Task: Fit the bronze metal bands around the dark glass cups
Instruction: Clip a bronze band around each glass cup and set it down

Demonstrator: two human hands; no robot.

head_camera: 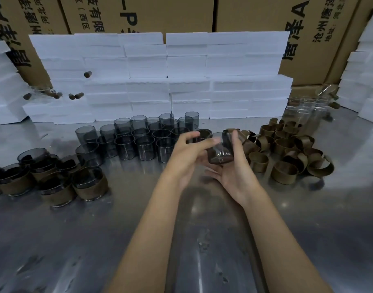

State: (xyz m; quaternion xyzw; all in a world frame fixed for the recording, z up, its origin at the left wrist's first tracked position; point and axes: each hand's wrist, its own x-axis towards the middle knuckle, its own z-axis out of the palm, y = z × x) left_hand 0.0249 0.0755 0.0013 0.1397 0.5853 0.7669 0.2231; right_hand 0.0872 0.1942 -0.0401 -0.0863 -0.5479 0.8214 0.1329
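A dark glass cup [220, 150] is held above the metal table [202, 240], tilted with its base toward me. My right hand [234, 172] cradles it from below and the right, thumb up along its side. My left hand [187, 153] holds it from the left, fingers curled round its rim. I cannot tell whether a band is on this cup. Bare dark cups [139, 136] stand in rows behind my hands. Loose bronze bands [287, 151] lie heaped to the right. Cups with bands fitted [54, 176] cluster at the left.
White foam blocks [160, 77] are stacked as a wall behind the cups, with cardboard boxes [139, 15] above. Clear glasses [304, 108] stand at the back right. Several brown corks [75, 96] lie on the foam at the left.
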